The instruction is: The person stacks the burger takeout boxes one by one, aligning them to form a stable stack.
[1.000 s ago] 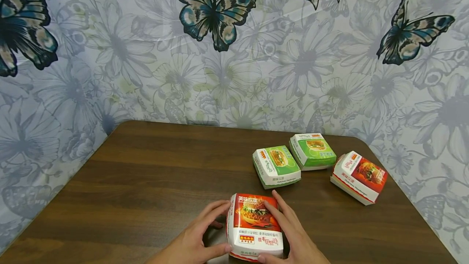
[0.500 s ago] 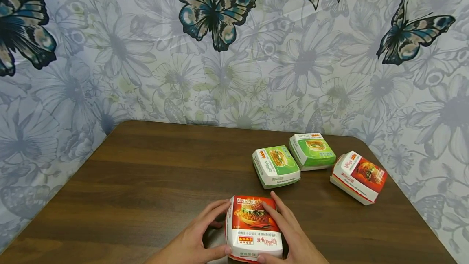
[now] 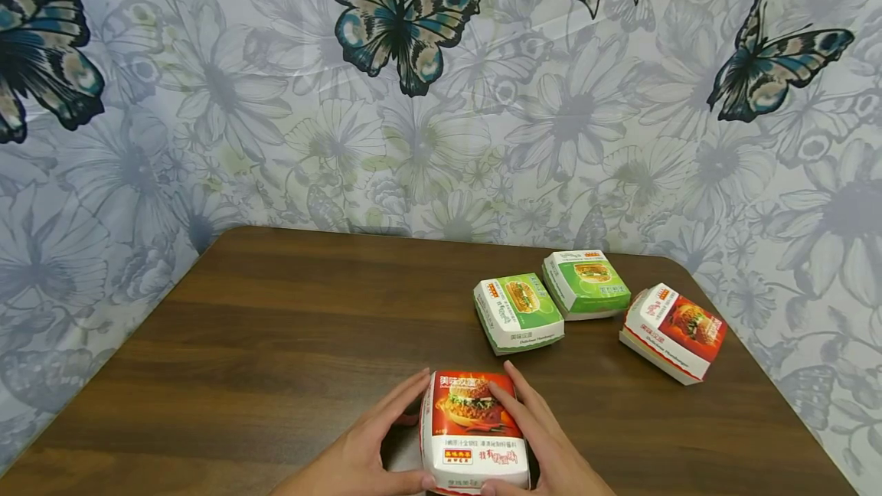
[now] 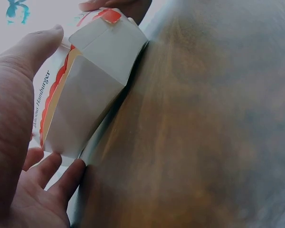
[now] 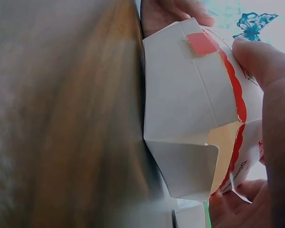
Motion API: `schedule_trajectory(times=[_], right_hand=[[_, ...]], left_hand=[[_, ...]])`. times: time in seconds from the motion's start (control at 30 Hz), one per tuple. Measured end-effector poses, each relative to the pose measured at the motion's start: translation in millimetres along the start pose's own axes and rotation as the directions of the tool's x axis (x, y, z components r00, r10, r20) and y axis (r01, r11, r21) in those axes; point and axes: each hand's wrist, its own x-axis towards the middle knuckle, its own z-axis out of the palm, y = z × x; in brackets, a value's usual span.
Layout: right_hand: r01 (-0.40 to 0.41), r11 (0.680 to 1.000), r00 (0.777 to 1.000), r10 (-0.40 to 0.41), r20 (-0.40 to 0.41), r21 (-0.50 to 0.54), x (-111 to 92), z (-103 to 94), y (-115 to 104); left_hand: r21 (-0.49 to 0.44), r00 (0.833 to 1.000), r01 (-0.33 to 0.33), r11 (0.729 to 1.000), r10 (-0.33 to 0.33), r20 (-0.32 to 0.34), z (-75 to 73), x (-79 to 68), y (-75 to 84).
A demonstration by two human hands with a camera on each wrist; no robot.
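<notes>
A red-and-white hamburger box (image 3: 475,442) sits at the table's near edge, its lid printed with a burger picture. My left hand (image 3: 368,442) grips its left side, thumb at the near corner and fingers toward the back. On the other side my right hand (image 3: 551,442) holds it, with fingers along the right edge and lid and the thumb at the front. In the right wrist view the box's front (image 5: 190,85) has a red tab, and a side flap (image 5: 183,166) stands slightly away from the lid. The left wrist view shows its white lower wall (image 4: 85,90) close above the tabletop.
Two green-and-white hamburger boxes (image 3: 520,312) (image 3: 588,284) stand behind, toward the right. Another red-and-white box (image 3: 675,334) lies near the right edge of the brown wooden table (image 3: 262,343). A butterfly-printed cloth (image 3: 441,159) hangs behind the table.
The hamburger box has shifted slightly left and toward me, and both hands have moved a little with it. The other boxes stay where they were.
</notes>
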Motion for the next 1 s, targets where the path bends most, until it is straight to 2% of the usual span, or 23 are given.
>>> schedule_trajectory(times=[0.17,0.4,0.67,0.87,1.0], right_hand=[[-0.009,1.0,1.0,0.009,0.007,0.004,-0.4,-0.5,0.3],[-0.014,1.0,1.0,0.014,0.011,-0.005,-0.7,-0.5,0.7],[-0.004,1.0,1.0,0.004,0.015,-0.006,0.4,-1.1,0.8],[-0.03,1.0,0.999,0.031,0.029,-0.001,0.5,-1.3,1.1],[0.005,1.0,1.0,-0.005,0.008,-0.016,-1.4,-0.5,2.6]], left_hand=[[-0.012,1.0,0.014,1.0,-0.014,0.008,-0.6,0.9,0.5],[0.006,0.998,-0.053,0.999,0.053,-0.021,-0.4,1.5,-0.4],[0.005,1.0,-0.004,1.0,0.004,-0.017,0.3,0.7,0.2],[-0.012,0.999,0.041,0.999,-0.041,-0.014,0.7,0.9,0.9],[-0.015,0.997,0.079,0.997,-0.079,-0.011,0.6,1.2,1.3]])
